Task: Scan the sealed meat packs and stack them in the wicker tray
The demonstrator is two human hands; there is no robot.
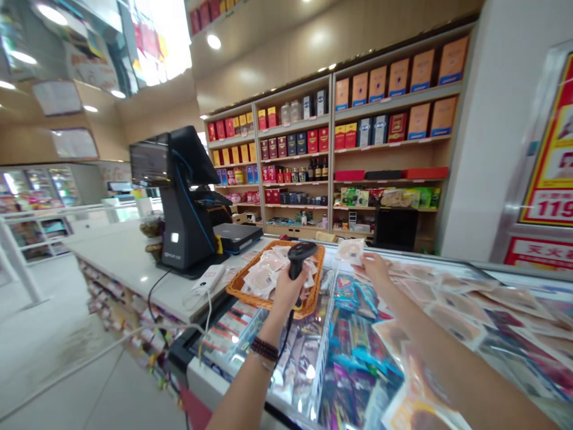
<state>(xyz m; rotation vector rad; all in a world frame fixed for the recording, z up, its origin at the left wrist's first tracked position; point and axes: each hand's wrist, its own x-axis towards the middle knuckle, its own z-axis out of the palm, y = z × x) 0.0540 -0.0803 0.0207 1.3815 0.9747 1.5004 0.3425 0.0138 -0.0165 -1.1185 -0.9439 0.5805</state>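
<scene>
Well, the glass-topped case [199, 375] works best as a steady base: light pressure, forearms lifted so they don't drag across the loose packets [461, 322] on its right part. The wicker basket [242, 295] sits on the glass beside the table [111, 239]; its near rim should be kept clear of the scanner's cord [289, 329]. The left hand [286, 291] is wrapped around the handle of the black scanner [302, 251], above the basket; a relaxed wrist would let its head turn squarely to the printed side of the packet [348, 247]. The right hand [376, 269] pinches that clear packet by its near edge, just right of the basket. A pinch at the margin suits it, since slack film could crease or glare over the small dark label [353, 255].

Counting down in size: one glass-topped case, one dark terminal [179, 224] on the table, one basket, two hands, one scanner, one packet in the fingers, one label showing on it. The packets in the basket [264, 276] and those lying on the glass overlap too much to count; each group has several.
</scene>
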